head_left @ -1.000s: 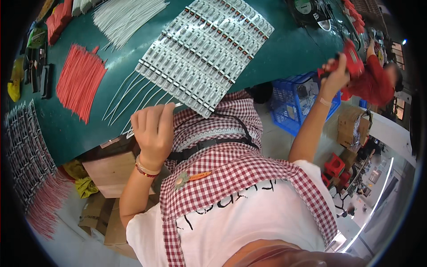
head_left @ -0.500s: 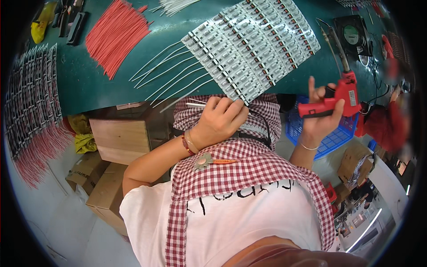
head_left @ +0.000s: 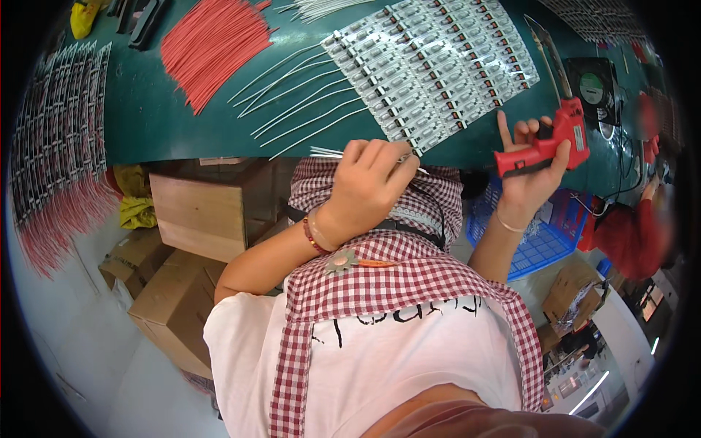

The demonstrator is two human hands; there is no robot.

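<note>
A silvery rectangular circuit-board panel [head_left: 438,69] lay on the green worktop [head_left: 142,102]; at its near corner the left hand [head_left: 369,182] pinched thin white wires [head_left: 325,152]; to its right the right hand [head_left: 531,188] gripped a red pistol-shaped soldering tool [head_left: 574,139], presumably keeping fingers off its metal.

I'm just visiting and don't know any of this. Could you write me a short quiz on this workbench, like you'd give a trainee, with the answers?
1. Which of the person's hands holds the red gun-shaped tool?
A) left
B) right
C) neither

2. True or false: on the green table, the pile of red wires lies to the left of the panel of small circuit boards.

3. Fill in the blank: the thin wires poking out from the left hand are ____ in colour.

Key:
1. B, the right hand.
2. True.
3. White.
</note>
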